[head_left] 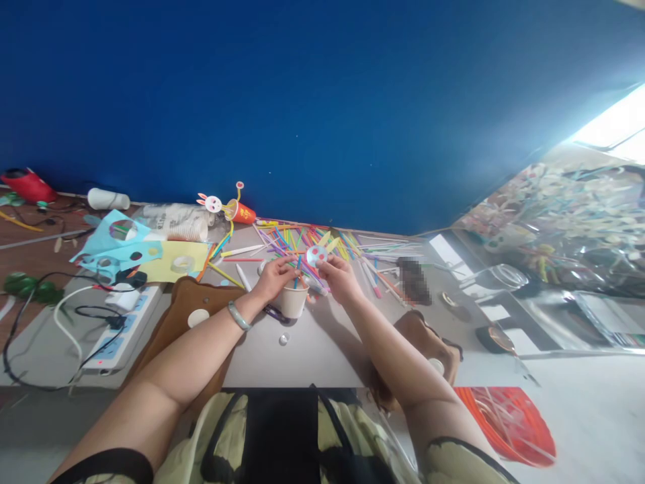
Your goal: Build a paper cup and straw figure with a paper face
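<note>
My right hand (339,277) pinches a pale blue round paper cutout (316,255) with pink-red spots; yellow ear-like pieces (327,240) stick up beside it. The fingers of my left hand (275,279) are closed at a blue stick, seemingly a drinking straw (297,277), which rises from a white paper cup (293,304). The cup stands upright on the table below both hands. The cutout is held just above and right of the straw; whether they touch, I cannot tell.
Coloured straws (347,243) are strewn behind the hands. A red cup with a rabbit face (242,213) leans at the wall. Left are cut blue paper (118,245), stacked paper cups (184,222) and a power strip (125,329). An orange bin (537,430) stands lower right.
</note>
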`<state>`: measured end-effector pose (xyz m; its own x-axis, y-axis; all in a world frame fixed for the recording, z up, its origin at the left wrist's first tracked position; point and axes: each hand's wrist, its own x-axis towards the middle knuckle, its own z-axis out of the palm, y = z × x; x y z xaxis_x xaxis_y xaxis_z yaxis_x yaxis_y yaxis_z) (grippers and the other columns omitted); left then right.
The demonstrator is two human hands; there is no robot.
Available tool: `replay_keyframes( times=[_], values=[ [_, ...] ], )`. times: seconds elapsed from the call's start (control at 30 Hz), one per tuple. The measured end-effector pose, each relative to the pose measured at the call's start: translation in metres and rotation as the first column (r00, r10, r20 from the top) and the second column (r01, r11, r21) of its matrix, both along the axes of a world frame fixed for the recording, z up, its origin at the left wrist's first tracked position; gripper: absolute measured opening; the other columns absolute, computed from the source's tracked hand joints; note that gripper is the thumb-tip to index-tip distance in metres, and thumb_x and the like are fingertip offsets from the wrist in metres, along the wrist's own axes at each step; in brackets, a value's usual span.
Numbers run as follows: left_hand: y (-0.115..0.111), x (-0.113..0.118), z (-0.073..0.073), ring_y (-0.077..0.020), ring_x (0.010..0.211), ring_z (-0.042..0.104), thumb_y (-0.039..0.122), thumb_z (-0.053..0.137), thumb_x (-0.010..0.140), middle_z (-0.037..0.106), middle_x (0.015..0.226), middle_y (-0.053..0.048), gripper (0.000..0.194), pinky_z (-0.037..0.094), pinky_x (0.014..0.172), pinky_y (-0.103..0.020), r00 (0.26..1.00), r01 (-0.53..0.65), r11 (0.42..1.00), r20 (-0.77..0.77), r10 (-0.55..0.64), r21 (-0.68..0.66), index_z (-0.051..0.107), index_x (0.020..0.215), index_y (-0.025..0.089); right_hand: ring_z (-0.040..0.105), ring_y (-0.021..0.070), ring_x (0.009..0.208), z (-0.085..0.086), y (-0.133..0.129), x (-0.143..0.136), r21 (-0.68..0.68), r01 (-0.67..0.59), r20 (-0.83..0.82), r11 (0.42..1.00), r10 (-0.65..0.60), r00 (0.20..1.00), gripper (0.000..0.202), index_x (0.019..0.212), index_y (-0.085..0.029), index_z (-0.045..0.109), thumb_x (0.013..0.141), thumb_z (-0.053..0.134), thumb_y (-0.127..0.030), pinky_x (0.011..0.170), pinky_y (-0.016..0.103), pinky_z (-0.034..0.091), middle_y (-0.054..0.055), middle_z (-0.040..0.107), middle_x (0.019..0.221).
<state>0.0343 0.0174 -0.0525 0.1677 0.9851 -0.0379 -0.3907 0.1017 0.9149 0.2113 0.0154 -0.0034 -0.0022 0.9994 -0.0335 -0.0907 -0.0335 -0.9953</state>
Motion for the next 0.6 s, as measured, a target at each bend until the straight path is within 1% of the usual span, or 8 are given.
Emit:
replay_keyframes(
  times=[0.07, 0.17, 0.23, 0.33, 0.5, 0.6],
  values=[
    [-0.001, -0.001, 0.002, -0.0166, 0.064, 0.069, 0.038, 0.09, 0.057, 0.075, 0.073, -0.003, 0.056, 0.051, 0.068, -0.029, 1.0, -0.004, 1.0, 0.008, 0.004, -0.015, 0.068, 0.104, 0.015, 0.041, 0.008, 0.05, 0.0, 0.001, -0.003, -0.001, -0.006, -0.009, 1.0, 0.006, 1.0, 0.04, 0.066, -0.021, 0.053, 0.058, 0.084, -0.045, 0.053, 0.025, 0.033, -0.007, 0.049, 0.053],
    [-0.002, -0.002, 0.004, -0.0171, 0.064, 0.069, 0.038, 0.089, 0.057, 0.075, 0.074, -0.004, 0.044, 0.051, 0.066, -0.029, 1.0, 0.002, 1.0, 0.008, -0.002, -0.031, 0.068, 0.088, 0.014, 0.042, 0.0083, 0.051, 0.001, 0.002, -0.007, 0.001, -0.01, -0.011, 1.0, 0.01, 1.0, 0.04, 0.066, -0.021, 0.052, 0.057, 0.084, -0.044, 0.053, 0.025, 0.034, -0.007, 0.051, 0.053],
    [-0.002, -0.002, 0.005, -0.0175, 0.063, 0.069, 0.037, 0.088, 0.058, 0.075, 0.073, -0.005, 0.04, 0.051, 0.065, -0.03, 1.0, 0.008, 0.999, 0.009, -0.008, -0.034, 0.067, 0.083, 0.014, 0.043, 0.0087, 0.052, 0.001, 0.002, -0.009, 0.011, -0.009, -0.001, 1.0, 0.009, 1.0, 0.041, 0.065, -0.022, 0.051, 0.057, 0.084, -0.045, 0.054, 0.025, 0.035, -0.006, 0.051, 0.054],
    [-0.002, -0.001, 0.007, -0.0171, 0.062, 0.068, 0.035, 0.087, 0.058, 0.074, 0.071, -0.004, 0.038, 0.05, 0.064, -0.029, 1.0, 0.012, 0.999, 0.016, -0.011, -0.039, 0.067, 0.083, 0.015, 0.044, 0.0094, 0.053, 0.003, 0.001, -0.011, 0.064, -0.003, 0.051, 0.998, 0.0, 0.999, 0.04, 0.066, -0.022, 0.052, 0.061, 0.082, -0.047, 0.056, 0.026, 0.037, -0.006, 0.051, 0.055],
    [-0.003, -0.001, 0.012, -0.0158, 0.062, 0.067, 0.031, 0.085, 0.057, 0.073, 0.07, -0.003, 0.036, 0.05, 0.065, -0.029, 1.0, -0.004, 0.998, 0.03, 0.006, -0.067, 0.065, 0.082, 0.016, 0.048, 0.0107, 0.054, 0.007, -0.001, -0.014, 0.154, 0.029, 0.123, 0.988, -0.048, 0.991, 0.034, 0.068, -0.021, 0.057, 0.065, 0.081, -0.045, 0.059, 0.028, 0.043, -0.005, 0.055, 0.058],
    [-0.003, -0.001, 0.015, -0.0158, 0.061, 0.066, 0.03, 0.085, 0.056, 0.072, 0.069, -0.002, 0.037, 0.05, 0.064, -0.029, 0.999, -0.017, 0.995, 0.041, 0.021, -0.095, 0.063, 0.081, 0.016, 0.05, 0.0128, 0.056, 0.011, -0.004, -0.015, 0.244, 0.055, 0.219, 0.968, -0.11, 0.969, 0.032, 0.069, -0.023, 0.056, 0.07, 0.077, -0.047, 0.061, 0.03, 0.046, -0.003, 0.057, 0.06]
  ],
)
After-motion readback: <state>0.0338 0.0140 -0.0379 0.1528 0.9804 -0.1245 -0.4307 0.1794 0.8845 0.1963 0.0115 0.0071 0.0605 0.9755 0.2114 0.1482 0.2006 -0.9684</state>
